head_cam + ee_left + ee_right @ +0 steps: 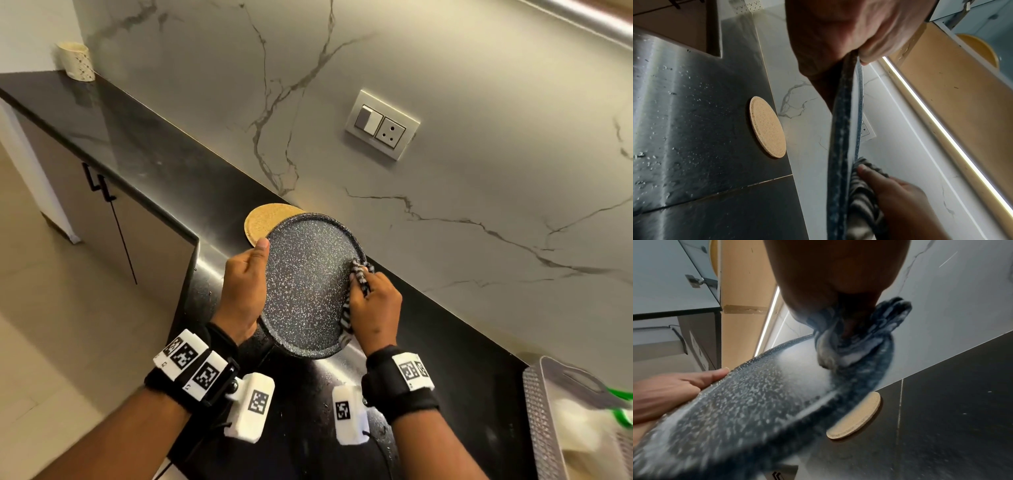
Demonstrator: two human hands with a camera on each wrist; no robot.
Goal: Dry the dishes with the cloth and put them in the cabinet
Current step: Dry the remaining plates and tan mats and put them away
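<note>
A round dark speckled plate (305, 284) is held tilted above the black counter. My left hand (245, 284) grips its left rim, thumb on the top face and fingers behind. My right hand (371, 308) holds a striped black-and-white cloth (358, 277) bunched against the plate's right rim. In the left wrist view the plate (842, 146) shows edge-on, with the cloth (861, 194) under the right hand's fingers. In the right wrist view the cloth (851, 340) is wrapped over the plate's (748, 402) far rim.
A round cork trivet (262, 222) lies on the counter (144, 150) behind the plate, near the marble wall. A grey perforated basket (555, 418) stands at the lower right. A small cup (77, 61) sits at the far left. Lower cabinet doors (102, 219) are on the left; a socket (382, 125) is on the wall.
</note>
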